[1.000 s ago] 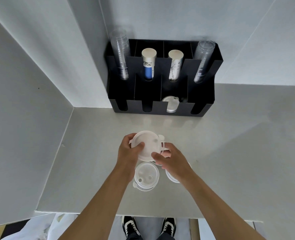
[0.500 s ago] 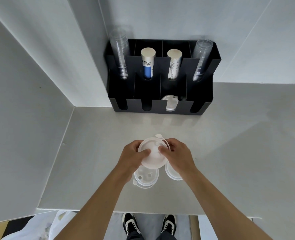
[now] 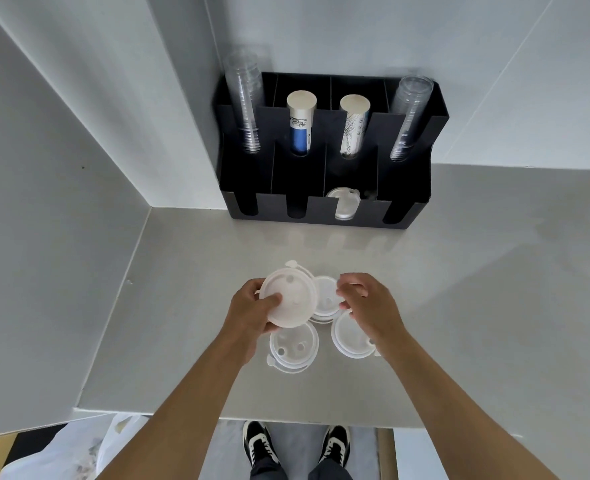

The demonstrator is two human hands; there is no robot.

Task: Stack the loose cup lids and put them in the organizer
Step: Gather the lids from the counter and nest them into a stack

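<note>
My left hand [image 3: 250, 313] grips a small stack of white cup lids [image 3: 288, 297] just above the counter. To its right my right hand [image 3: 369, 306] hovers with curled, parted fingers and holds nothing. A white lid [image 3: 326, 299] lies on the counter between the hands. Another lid [image 3: 293, 348] lies below the held stack, and a third [image 3: 350, 336] sits partly under my right hand. The black organizer [image 3: 321, 213] stands at the back against the wall, with a few lids [image 3: 344, 202] in its third front slot.
The organizer's rear slots hold two stacks of clear cups [image 3: 247, 109] [image 3: 408, 116] and two stacks of paper cups [image 3: 300, 123] [image 3: 352, 126]. A white wall panel [image 3: 61, 237] borders the counter on the left. The counter's front edge [image 3: 286, 419] is near my body.
My right hand has let go of the stack and moved right. My left hand has carried the stack slightly left, uncovering a lid on the counter between the hands.
</note>
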